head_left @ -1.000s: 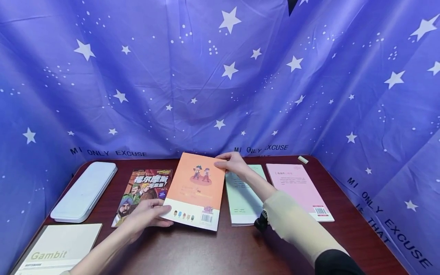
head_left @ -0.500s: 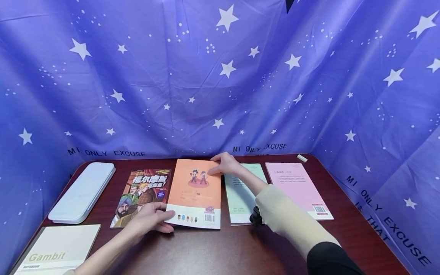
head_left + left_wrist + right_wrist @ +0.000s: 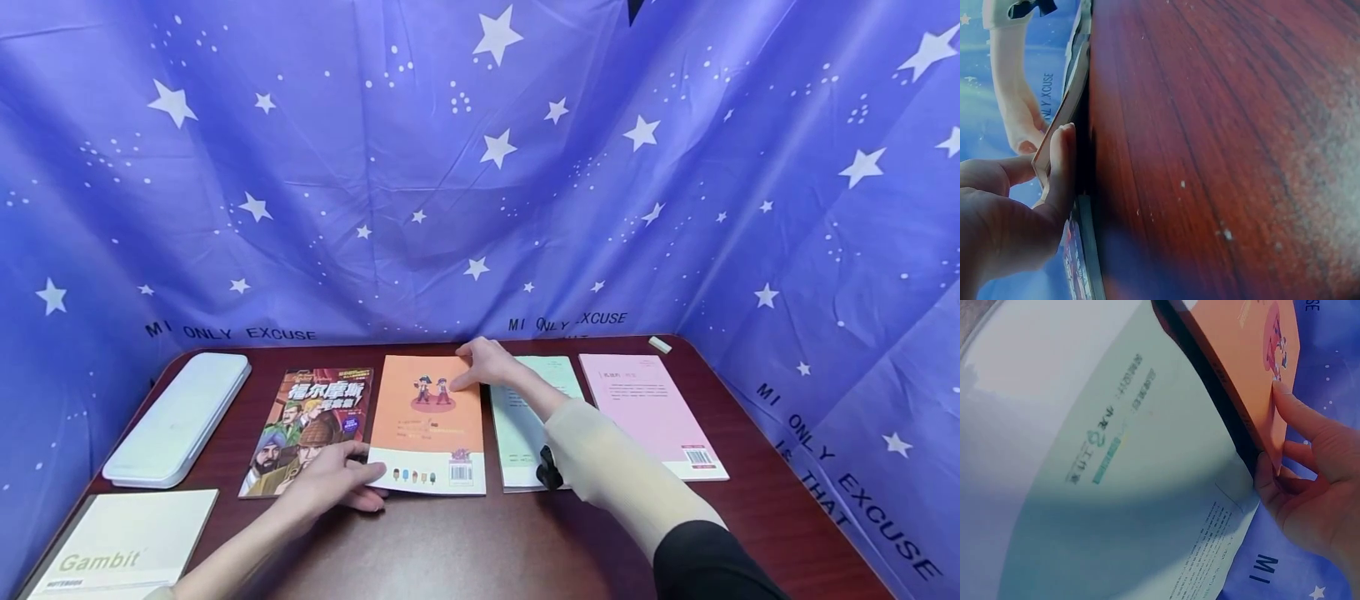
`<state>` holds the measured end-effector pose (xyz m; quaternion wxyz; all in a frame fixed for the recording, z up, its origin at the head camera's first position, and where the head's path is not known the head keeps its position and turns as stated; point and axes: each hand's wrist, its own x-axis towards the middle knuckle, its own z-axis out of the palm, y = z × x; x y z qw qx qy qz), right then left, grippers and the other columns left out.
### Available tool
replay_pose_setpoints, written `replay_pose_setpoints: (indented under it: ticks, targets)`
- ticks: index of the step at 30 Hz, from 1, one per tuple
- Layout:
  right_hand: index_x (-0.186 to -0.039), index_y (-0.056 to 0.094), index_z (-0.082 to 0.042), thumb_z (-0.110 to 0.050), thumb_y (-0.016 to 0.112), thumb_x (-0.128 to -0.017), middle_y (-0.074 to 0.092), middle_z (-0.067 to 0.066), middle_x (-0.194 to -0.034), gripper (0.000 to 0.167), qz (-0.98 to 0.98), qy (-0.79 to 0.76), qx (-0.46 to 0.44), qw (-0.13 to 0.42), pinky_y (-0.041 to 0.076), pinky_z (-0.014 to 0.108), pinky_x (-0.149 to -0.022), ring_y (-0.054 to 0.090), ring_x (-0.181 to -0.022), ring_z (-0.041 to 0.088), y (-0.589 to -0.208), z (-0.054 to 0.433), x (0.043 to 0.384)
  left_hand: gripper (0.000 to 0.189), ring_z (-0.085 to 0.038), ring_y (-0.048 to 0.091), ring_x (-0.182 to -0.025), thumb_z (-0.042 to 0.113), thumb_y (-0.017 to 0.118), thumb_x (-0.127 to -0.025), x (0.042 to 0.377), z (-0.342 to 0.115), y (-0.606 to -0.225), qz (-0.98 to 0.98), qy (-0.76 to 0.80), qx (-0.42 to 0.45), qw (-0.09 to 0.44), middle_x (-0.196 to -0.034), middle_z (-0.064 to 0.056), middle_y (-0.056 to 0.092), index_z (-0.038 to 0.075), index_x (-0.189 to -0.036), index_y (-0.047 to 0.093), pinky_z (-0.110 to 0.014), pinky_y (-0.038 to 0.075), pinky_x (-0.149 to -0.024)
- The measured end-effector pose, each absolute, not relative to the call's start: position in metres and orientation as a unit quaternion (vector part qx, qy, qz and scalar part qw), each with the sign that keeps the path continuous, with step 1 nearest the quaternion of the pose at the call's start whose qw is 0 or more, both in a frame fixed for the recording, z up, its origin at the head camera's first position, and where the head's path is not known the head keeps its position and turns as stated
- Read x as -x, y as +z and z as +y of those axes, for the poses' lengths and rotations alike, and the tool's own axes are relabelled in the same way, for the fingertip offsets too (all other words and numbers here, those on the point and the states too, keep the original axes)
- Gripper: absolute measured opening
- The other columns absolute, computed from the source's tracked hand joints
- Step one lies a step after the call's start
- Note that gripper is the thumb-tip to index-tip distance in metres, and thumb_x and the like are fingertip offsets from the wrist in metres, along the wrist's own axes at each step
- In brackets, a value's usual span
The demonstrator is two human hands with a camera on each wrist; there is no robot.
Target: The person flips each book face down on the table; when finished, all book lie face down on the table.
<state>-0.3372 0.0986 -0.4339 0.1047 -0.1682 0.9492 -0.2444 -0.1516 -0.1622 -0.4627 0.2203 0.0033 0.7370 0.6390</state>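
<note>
An orange book with two cartoon figures and a barcode on its cover lies between the comic-style book and the green book. Its lower left corner is pinched by my left hand, thumb on the cover. The left wrist view shows this corner of the orange book raised off the table, with a finger beneath. At the upper right corner, my right hand grips the orange book, its forearm passing over the green book. In the right wrist view, fingers of that hand wrap the corner.
Right of the green book lies a pink book, with a small whitish block near the back edge. A white case and a Gambit notebook occupy the left side. A starry blue curtain surrounds the dark red table.
The orange book has come down and turned from a tilt to nearly straight, level with its neighbours. Both hands have kept hold of it, the right hand moving slightly left and down.
</note>
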Motion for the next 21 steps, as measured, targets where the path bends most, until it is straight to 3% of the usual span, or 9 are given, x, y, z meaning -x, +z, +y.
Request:
replay_pose_setpoints:
  ticks: [8,15,21]
  targets:
    - [-0.136,0.067,-0.007,-0.037,0.093,-0.074,0.07,0.008,-0.136,0.074,0.962,-0.197,0.161,0.093,0.052,0.037,-0.11,0.064,-0.126,0.025,-0.4303,0.0949,0.3356,0.065,-0.018,0.073,-0.058,0.009,0.062,-0.1,0.1503,-0.1598,-0.4632,0.762,0.613,-0.02,0.205,-0.078,-0.016,0.074,-0.023,-0.144,0.027,-0.039,0.066,-0.062]
    - [-0.135,0.067,-0.008,-0.04,0.093,-0.073,0.069,0.007,-0.138,0.074,0.967,-0.18,0.15,0.096,0.051,0.039,-0.112,0.063,-0.131,0.026,-0.4274,0.0925,0.3339,0.061,-0.02,0.069,-0.048,0.014,0.063,-0.1,0.1505,-0.1572,-0.4616,0.817,0.545,-0.024,0.187,-0.071,-0.013,0.069,-0.017,-0.144,0.034,-0.04,0.063,-0.052]
    - [-0.135,0.067,-0.007,-0.039,0.093,-0.073,0.067,0.008,-0.14,0.074,0.968,-0.178,0.147,0.103,0.051,0.041,-0.113,0.063,-0.13,0.027,-0.4267,0.0916,0.3336,0.063,-0.013,0.059,-0.039,0.017,0.066,-0.097,0.1492,-0.1532,-0.4587,0.861,0.484,-0.007,0.157,-0.063,-0.008,0.065,-0.008,-0.147,0.037,-0.035,0.055,-0.041]
